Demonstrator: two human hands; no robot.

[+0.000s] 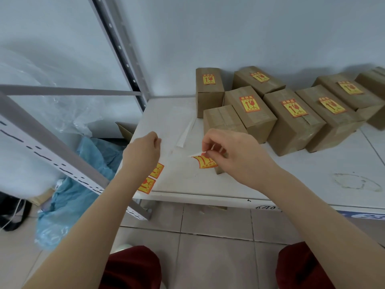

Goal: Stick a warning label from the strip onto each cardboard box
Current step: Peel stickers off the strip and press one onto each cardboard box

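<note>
Your right grip (231, 151) pinches a curled, glossy red-and-yellow warning label (205, 161) over the near end of the unlabelled cardboard box (223, 119), hiding much of its top. Your left grip (143, 151) curls around the strip (156, 170), covering its upper end; its lower part hangs at the white tabletop (291, 174) edge.
</note>
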